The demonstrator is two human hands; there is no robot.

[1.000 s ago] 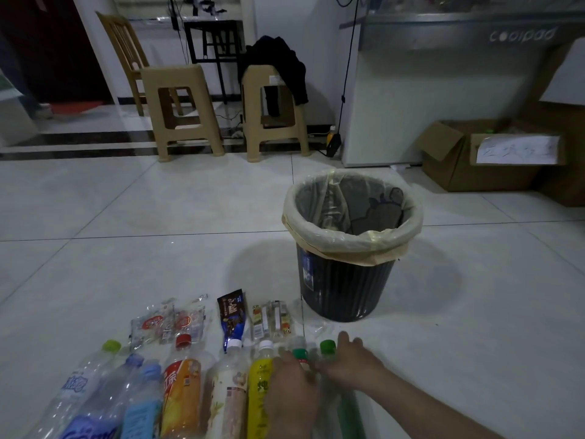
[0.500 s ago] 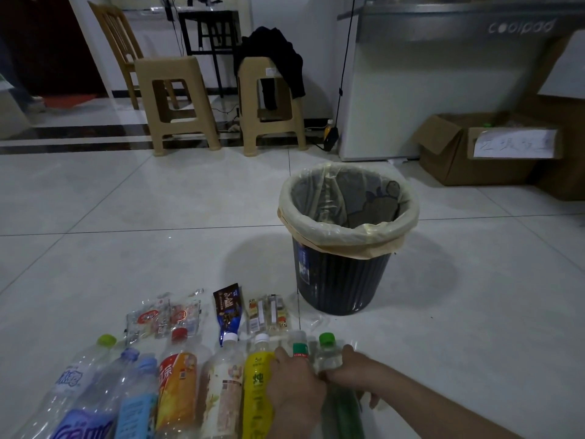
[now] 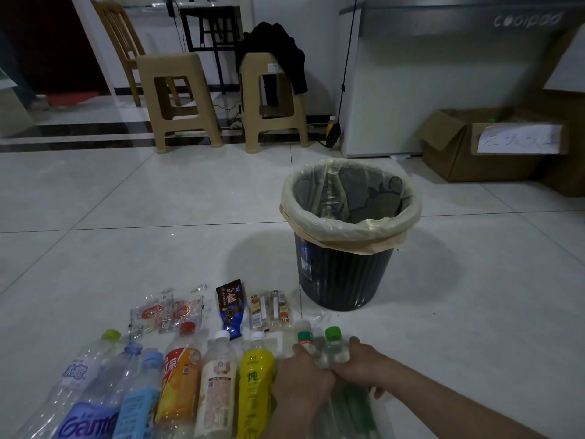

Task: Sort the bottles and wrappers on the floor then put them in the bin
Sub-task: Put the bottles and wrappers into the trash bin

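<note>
Several plastic bottles lie side by side on the floor at the bottom, caps pointing away from me, among them a yellow bottle (image 3: 255, 378) and an orange bottle (image 3: 180, 381). At the right end, my left hand (image 3: 300, 381) grips the clear bottle with the red and green neck (image 3: 304, 336). My right hand (image 3: 364, 365) grips the green-capped bottle (image 3: 334, 342) beside it. Both hands touch each other. Beyond the caps lies a row of wrappers: two clear ones with red print (image 3: 167, 312), a dark blue one (image 3: 231, 307) and a clear pack (image 3: 270, 310). The black bin (image 3: 345, 267) with a pale liner stands just past them.
Two beige plastic stools (image 3: 180, 99) stand at the back, one with a dark garment on it. A white counter (image 3: 443, 90) and an open cardboard box (image 3: 493, 147) are at the right rear. Pale floor tiles (image 3: 126, 248) surround the bin.
My right hand has curled round the green-capped bottle and drawn in against my left hand. The two rightmost bottles sit closer together. The camera has tipped slightly.
</note>
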